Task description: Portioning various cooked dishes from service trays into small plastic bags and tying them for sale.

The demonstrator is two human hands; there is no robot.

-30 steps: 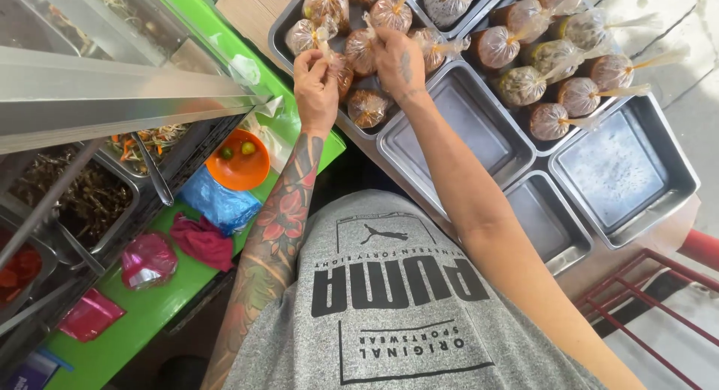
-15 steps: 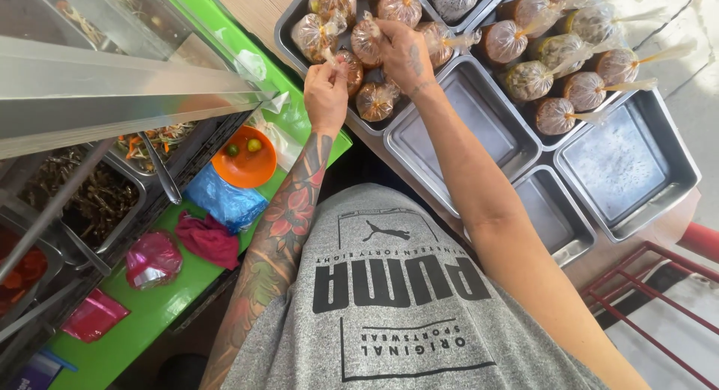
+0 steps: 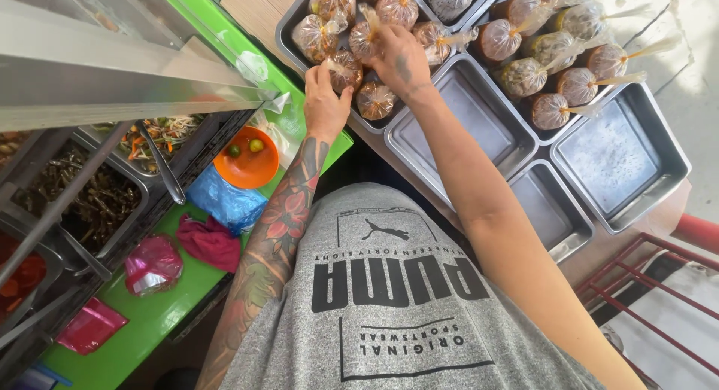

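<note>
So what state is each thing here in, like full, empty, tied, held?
Left hand: touching a filled bag in the near tray.
Right hand: resting on the bags in that tray.
Bags in far tray: filled, tied shut.
Three metal trays: empty.
Orange bowl: holds two small round fruits.
Ladle: resting in the noodle tray.
</note>
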